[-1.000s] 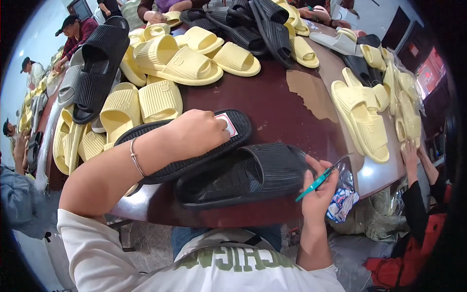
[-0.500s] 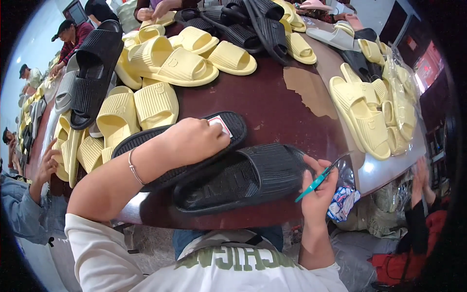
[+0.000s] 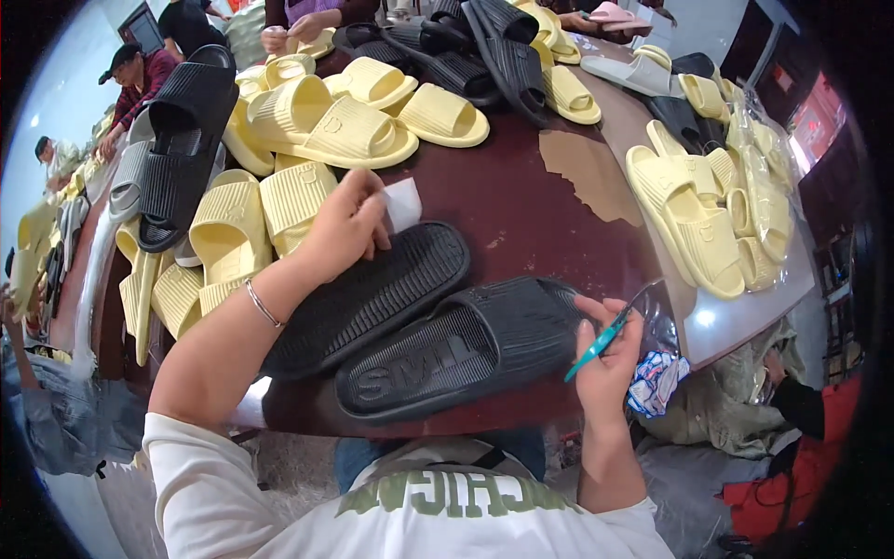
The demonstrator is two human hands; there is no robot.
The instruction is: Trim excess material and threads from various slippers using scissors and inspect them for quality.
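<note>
My left hand (image 3: 345,228) is raised just above the far side of a black slipper (image 3: 400,284) that lies sole up. Pinched in its fingers is a small white square of paper (image 3: 402,205), blank on the side that shows. Beside that slipper, nearer to me, a second black slipper (image 3: 503,326) lies right way up with its toe to the right. At this toe is my right hand (image 3: 610,359), closed around teal tweezers (image 3: 602,347) whose dark bent tip points away to the right. Its fingertips meet the toe's edge; whether they press on it I cannot tell.
Yellow slippers (image 3: 345,126) and black slippers (image 3: 447,65) are heaped along the far side, with a tall black pair (image 3: 177,140) at the left. More yellow slippers (image 3: 694,219) lie right, some in clear plastic. A crumpled blue-and-white wrapper (image 3: 657,382) is by my right wrist. Other people work around the table.
My left hand has lifted off the upturned sole and moved left and away from me. The paper square, red-edged before, now shows a plain white side. My right hand has barely moved.
</note>
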